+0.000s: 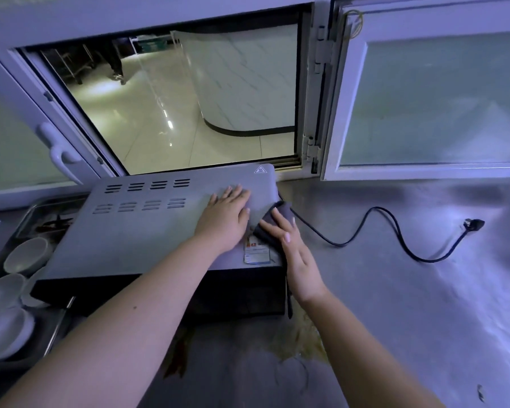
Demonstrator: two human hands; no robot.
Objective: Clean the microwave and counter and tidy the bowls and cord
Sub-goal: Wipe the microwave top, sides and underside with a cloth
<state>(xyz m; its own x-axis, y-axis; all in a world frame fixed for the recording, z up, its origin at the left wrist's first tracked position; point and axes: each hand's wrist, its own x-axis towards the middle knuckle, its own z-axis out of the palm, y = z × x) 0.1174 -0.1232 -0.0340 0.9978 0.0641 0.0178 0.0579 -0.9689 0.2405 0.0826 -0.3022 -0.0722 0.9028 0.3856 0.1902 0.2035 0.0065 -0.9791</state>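
Hands both flat, gripping nothing: left hand lies palm-down on top of the microwave, right hand presses a grey cloth with straight fingers against its upper right edge. Microwave has a silver top, two rows of vents and a dark front, and sits on the steel tabletop. One black cord snakes right, plug lying loose. Brown spill in front. White bowls at left: three clear, a fourth half hidden by the microwave. Contents of the tray behind them are unreadable.
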